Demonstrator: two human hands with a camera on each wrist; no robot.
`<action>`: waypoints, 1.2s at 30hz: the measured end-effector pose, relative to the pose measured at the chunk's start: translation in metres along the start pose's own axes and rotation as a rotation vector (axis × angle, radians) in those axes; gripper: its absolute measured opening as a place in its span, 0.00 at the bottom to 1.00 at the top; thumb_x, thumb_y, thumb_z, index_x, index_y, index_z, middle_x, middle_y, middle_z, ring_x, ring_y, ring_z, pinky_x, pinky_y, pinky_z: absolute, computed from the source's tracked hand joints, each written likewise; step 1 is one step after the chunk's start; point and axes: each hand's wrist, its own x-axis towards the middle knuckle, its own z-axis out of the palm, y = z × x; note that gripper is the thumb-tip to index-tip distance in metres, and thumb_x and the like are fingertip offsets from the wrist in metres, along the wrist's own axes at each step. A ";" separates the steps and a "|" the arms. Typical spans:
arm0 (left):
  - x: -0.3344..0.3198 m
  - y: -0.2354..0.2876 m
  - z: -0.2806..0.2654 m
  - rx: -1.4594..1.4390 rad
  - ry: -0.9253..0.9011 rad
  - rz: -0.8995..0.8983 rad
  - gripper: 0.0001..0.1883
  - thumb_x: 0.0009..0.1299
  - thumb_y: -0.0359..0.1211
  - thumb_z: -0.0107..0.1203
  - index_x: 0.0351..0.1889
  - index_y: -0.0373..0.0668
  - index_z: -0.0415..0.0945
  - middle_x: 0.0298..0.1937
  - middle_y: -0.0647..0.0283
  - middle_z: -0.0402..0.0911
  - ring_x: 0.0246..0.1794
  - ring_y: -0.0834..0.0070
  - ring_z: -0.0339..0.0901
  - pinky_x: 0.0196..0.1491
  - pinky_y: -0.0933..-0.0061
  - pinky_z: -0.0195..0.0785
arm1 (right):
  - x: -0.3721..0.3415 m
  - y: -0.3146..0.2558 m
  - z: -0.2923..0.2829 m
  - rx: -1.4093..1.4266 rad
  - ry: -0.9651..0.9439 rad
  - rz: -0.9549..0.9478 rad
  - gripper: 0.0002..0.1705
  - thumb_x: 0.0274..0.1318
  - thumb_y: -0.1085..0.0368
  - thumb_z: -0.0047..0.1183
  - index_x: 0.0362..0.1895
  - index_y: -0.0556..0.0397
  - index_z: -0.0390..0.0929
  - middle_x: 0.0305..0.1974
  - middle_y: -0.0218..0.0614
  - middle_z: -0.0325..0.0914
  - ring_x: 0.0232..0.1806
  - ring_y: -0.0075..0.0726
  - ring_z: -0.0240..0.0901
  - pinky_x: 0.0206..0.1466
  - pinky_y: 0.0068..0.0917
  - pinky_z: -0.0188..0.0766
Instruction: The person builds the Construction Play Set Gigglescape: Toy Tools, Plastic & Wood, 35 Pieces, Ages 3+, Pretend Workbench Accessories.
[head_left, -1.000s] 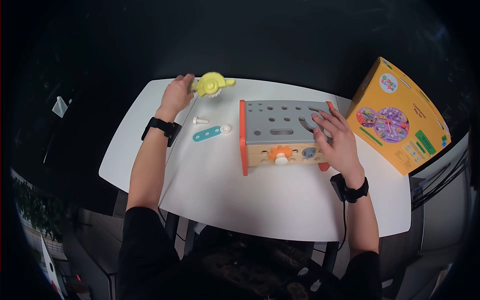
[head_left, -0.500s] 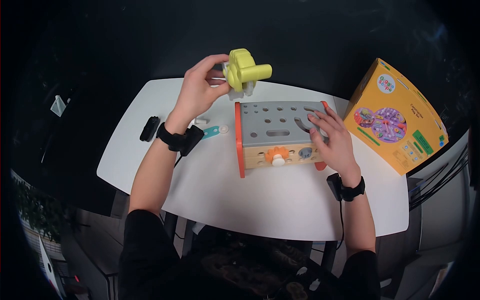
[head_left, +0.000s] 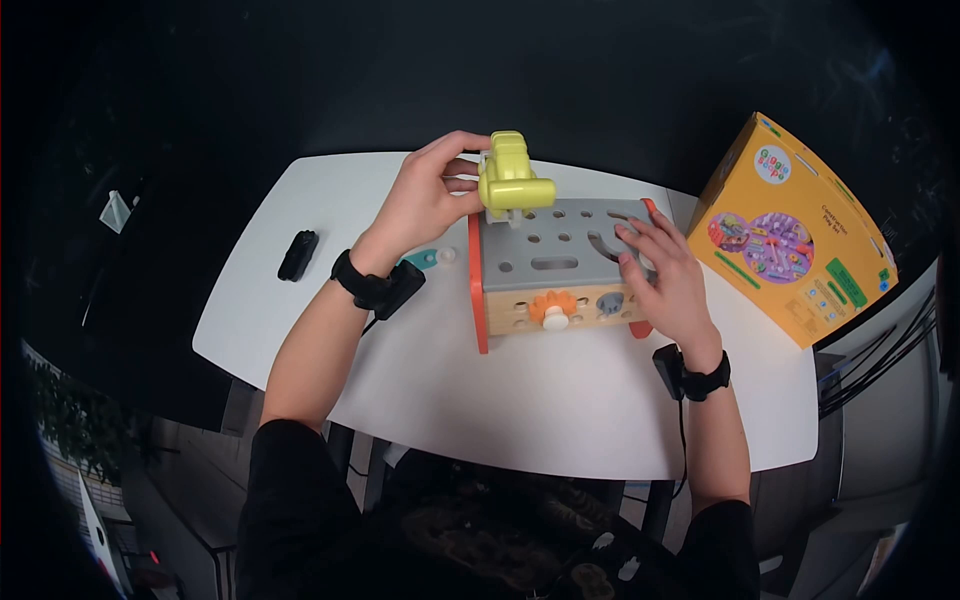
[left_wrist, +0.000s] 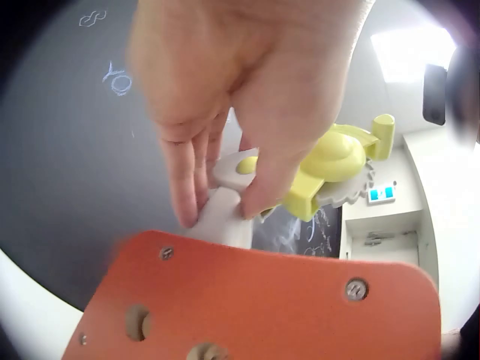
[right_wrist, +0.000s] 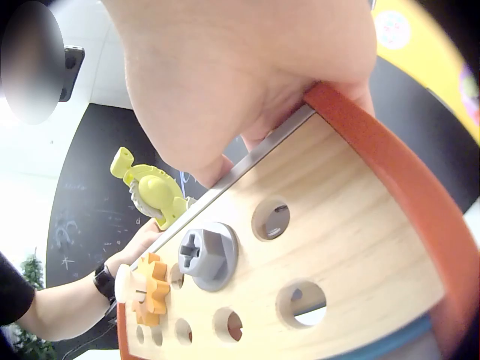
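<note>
My left hand (head_left: 425, 200) grips a yellow toy circular saw (head_left: 516, 182) by its pale grey base. In the left wrist view, thumb and fingers pinch that grey base (left_wrist: 225, 217) right behind the orange end panel (left_wrist: 255, 296). The saw overlaps the back left corner of the toy workbench (head_left: 520, 265) in the head view. My right hand (head_left: 672, 280) rests on the bench's grey top at its right end, fingers spread. On the wooden front sit an orange gear (head_left: 553, 305) with a white knob and a grey hex bolt head (right_wrist: 206, 256).
A yellow packaging box (head_left: 800, 240) stands at the table's right. A teal strip (head_left: 425, 259) with a white nut lies left of the bench, partly behind my left wrist. Further left is a small black object (head_left: 297, 256) on the white table (head_left: 500, 400).
My left hand has carried the saw rightward from the table's back left to the bench's left end, turning its handle toward me. My right hand has stayed on the bench.
</note>
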 end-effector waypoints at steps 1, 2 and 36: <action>0.000 -0.001 -0.001 0.033 -0.012 -0.003 0.26 0.64 0.26 0.68 0.61 0.41 0.75 0.55 0.59 0.81 0.52 0.70 0.84 0.57 0.70 0.81 | -0.001 0.001 0.001 0.002 -0.004 0.002 0.21 0.64 0.55 0.53 0.56 0.49 0.86 0.61 0.43 0.81 0.73 0.58 0.64 0.73 0.45 0.64; -0.002 -0.002 -0.001 0.067 -0.023 -0.006 0.25 0.64 0.25 0.68 0.61 0.41 0.75 0.55 0.59 0.81 0.52 0.70 0.84 0.57 0.70 0.81 | -0.001 0.002 0.001 0.000 0.001 -0.003 0.21 0.64 0.55 0.53 0.56 0.49 0.86 0.61 0.43 0.81 0.73 0.58 0.64 0.73 0.46 0.64; -0.082 -0.164 -0.064 0.612 -0.191 -0.473 0.16 0.60 0.28 0.62 0.47 0.40 0.86 0.43 0.52 0.88 0.44 0.57 0.84 0.53 0.63 0.76 | 0.007 0.029 -0.012 0.262 -0.090 0.041 0.20 0.66 0.68 0.45 0.56 0.51 0.84 0.68 0.42 0.72 0.70 0.48 0.68 0.66 0.36 0.71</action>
